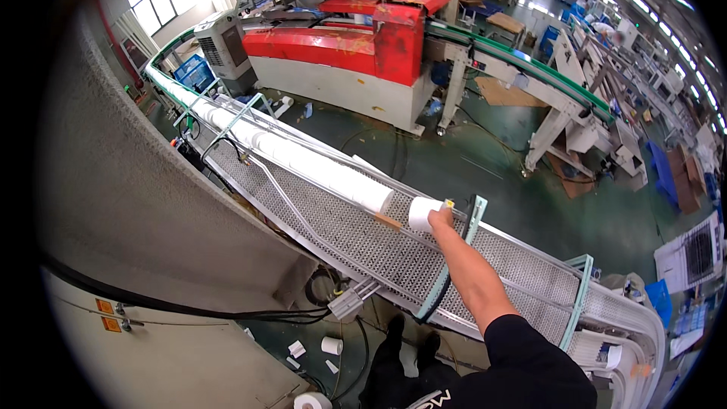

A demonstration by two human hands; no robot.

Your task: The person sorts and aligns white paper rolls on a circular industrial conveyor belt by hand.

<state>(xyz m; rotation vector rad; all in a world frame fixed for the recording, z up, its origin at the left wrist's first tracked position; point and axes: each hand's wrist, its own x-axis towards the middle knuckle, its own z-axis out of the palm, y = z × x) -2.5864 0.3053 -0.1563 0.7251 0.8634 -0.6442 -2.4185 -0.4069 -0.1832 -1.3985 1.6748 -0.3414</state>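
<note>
My right hand (pixel 441 218) reaches over the conveyor and is closed on the right end of a short white paper roll (pixel 423 213). A small yellow patch shows at the fingertips; I cannot make out what it is. To the left of this roll, a gap apart, a long row of white paper rolls (pixel 303 165) lies end to end along the far lane of the conveyor (pixel 356 246). A metal guide rail runs along the row's near side. My left hand is out of view.
Green crossbars (pixel 452 257) span the conveyor right of my hand. Beyond stands a red and white machine (pixel 326 49) with a second conveyor (pixel 522 68). A grey wall (pixel 166 167) rises at left. Loose rolls (pixel 332 345) and cables lie on the floor by my feet.
</note>
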